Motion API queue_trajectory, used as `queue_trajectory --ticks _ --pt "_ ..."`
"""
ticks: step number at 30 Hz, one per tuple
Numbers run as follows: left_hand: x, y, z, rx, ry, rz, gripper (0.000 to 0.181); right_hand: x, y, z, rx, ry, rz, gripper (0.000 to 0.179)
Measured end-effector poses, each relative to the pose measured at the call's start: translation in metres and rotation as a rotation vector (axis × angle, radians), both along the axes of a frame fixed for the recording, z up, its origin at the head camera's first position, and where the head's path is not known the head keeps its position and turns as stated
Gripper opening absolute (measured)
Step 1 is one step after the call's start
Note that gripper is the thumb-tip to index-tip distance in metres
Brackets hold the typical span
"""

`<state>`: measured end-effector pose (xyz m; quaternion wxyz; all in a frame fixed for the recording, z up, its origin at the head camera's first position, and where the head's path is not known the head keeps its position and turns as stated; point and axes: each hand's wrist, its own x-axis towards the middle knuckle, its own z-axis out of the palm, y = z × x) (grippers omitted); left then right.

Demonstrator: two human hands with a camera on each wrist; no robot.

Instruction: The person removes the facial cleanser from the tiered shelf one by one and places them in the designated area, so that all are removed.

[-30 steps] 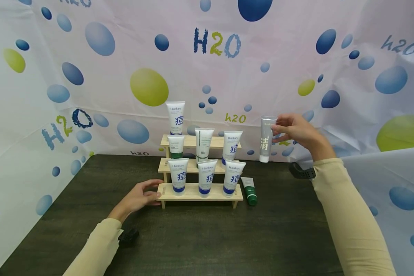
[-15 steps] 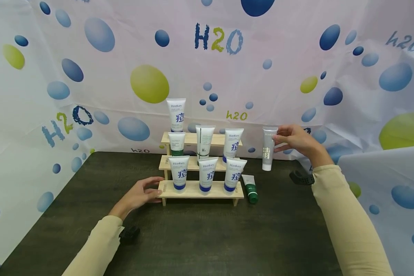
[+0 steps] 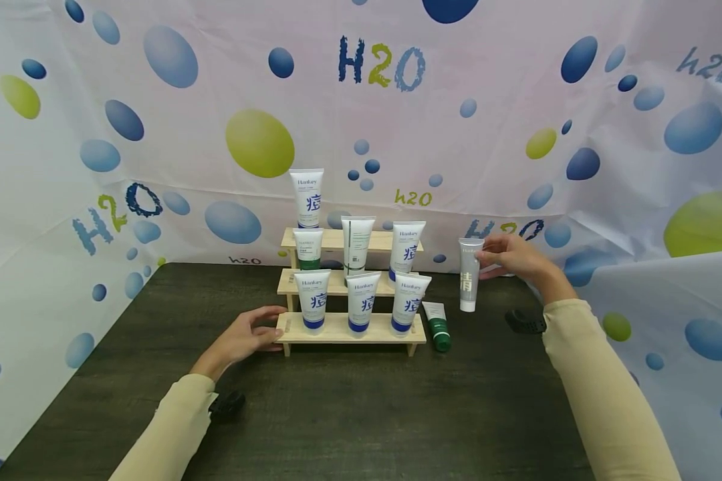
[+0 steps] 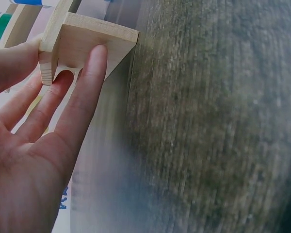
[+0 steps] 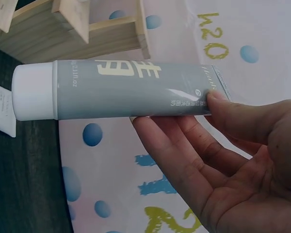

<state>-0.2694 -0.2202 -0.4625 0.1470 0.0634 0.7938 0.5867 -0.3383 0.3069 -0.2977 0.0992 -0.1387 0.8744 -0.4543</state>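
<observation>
In the head view my right hand (image 3: 513,259) pinches a grey tube (image 3: 468,275) near its flat crimped end, to the right of the stand. The tube hangs white cap down; the right wrist view shows the thumb on its face and the fingers along its edge. My left hand (image 3: 245,337) holds the left end of the wooden tiered stand (image 3: 350,331) at its lowest step. In the left wrist view the thumb lies at the edge of the board (image 4: 94,39) and the fingers reach beneath it.
Three white tubes with blue caps, one being this tube (image 3: 362,304), stand on the lowest step. Several more stand on the upper steps. A green and white tube (image 3: 438,326) lies on the dark table (image 3: 361,414) right of the stand. A patterned sheet (image 3: 174,133) hangs behind.
My right hand has lowered the grey tube from beside the top step to about the middle step's height. The left hand keeps its hold on the stand.
</observation>
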Motion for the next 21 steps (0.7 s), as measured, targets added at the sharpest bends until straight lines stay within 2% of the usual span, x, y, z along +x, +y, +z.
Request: queue_trajectory --ticks 13,21 --pt "0.002 0.001 0.001 -0.014 0.000 0.008 0.061 -0.002 0.011 -0.023 -0.035 -0.055 -0.001 0.034" --pt "0.003 0.001 0.001 -0.019 0.007 0.010 0.062 -0.006 0.014 -0.039 -0.039 -0.090 0.001 0.024"
